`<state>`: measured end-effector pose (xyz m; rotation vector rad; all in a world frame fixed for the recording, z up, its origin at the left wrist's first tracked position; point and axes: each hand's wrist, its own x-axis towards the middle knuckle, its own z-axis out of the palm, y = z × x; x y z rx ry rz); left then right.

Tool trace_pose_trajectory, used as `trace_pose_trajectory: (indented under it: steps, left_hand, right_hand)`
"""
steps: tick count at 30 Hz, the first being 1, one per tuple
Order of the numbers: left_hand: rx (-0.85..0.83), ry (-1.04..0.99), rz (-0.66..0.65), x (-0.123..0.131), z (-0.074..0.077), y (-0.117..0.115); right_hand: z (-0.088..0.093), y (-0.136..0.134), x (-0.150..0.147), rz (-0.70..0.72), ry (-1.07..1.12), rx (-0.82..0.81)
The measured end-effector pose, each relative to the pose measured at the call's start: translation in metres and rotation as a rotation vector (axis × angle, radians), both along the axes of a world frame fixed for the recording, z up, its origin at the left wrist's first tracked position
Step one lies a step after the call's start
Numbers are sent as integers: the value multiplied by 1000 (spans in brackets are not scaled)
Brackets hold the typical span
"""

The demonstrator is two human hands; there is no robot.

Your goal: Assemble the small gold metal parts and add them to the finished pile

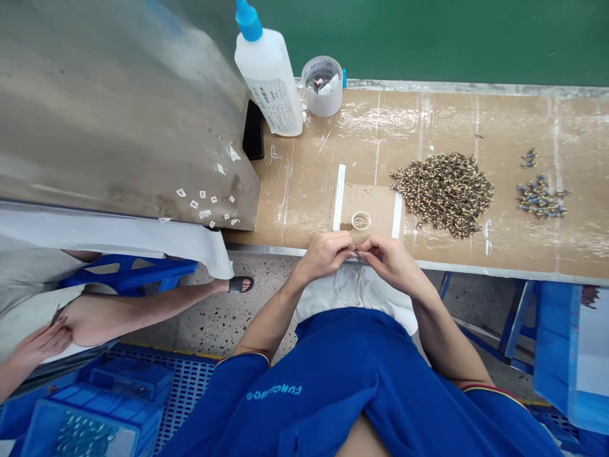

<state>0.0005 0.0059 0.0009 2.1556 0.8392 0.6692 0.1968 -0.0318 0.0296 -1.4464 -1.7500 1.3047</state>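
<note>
My left hand (332, 249) and my right hand (386, 257) meet at the table's front edge, above my lap. Both are closed in a pinch, fingertips almost touching. Between them is a tiny dark piece, too small to name. Just beyond the fingers lies a small round white ring or dish (361, 220) with a thin yellow loop in it. It rests on a cardboard pad (375, 198) flanked by white strips. To the right is a large heap of small brass-coloured and dark parts (445, 193). Farther right sits a smaller group of similar parts with blue on them (541, 198).
A white bottle with a blue cap (271, 82) stands at the back left beside a tape roll (323, 86) holding scraps. Nearby are a black object (253, 130) and a thin stick (325, 141). A metal panel (118, 114) borders the left; another person's hand (45, 343) is beyond.
</note>
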Motion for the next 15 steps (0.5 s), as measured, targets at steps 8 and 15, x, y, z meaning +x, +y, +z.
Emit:
trace_pose_trajectory:
  steps: [8, 15]
  left_hand:
    - [58, -85, 73, 4, -4, -6]
    - [-18, -168, 107, 2, 1, -3]
  right_hand:
    - [-18, -11, -4, -179, 192, -34]
    - [-22, -8, -8, -295, 369, -111]
